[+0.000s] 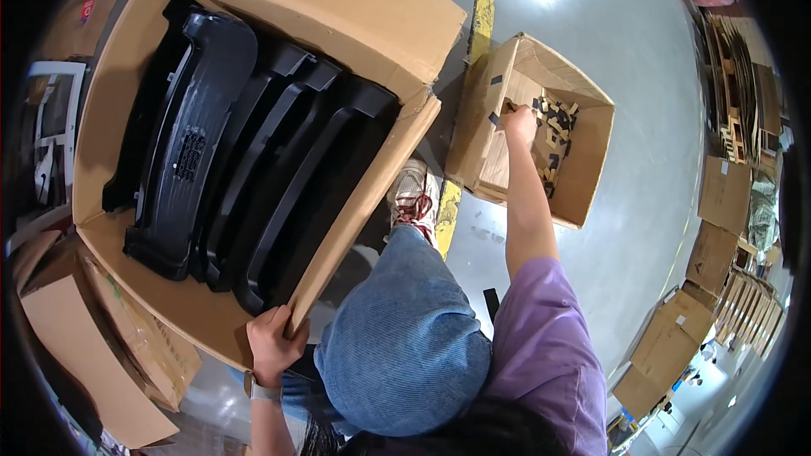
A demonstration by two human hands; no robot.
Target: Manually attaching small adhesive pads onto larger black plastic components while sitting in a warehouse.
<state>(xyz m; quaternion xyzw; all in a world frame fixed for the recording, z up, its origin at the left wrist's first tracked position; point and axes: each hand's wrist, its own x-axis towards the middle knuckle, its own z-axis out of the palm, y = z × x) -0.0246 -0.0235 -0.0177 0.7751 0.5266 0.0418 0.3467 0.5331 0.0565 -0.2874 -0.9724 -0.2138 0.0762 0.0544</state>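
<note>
My left hand (272,344) is closed around the near edge of a large open cardboard box (359,219), its thumb by the rim. Several long black molded plastic panels (190,143) stand on edge side by side in that box. To the right, my right hand (519,123) reaches into a smaller open cardboard box (589,156). Its fingers are bent together near the inner left wall; what they hold, if anything, is hidden. Beside it lie many small black and tan pieces (555,122), and a few dark strips stick to the box's left rim.
A yellow floor line (483,0) runs under the small box. My shoe (414,194) stands between the two boxes. Flattened cardboard (93,355) leans at the lower left. Along the right side are more cartons (672,342) and wooden pallets (748,304).
</note>
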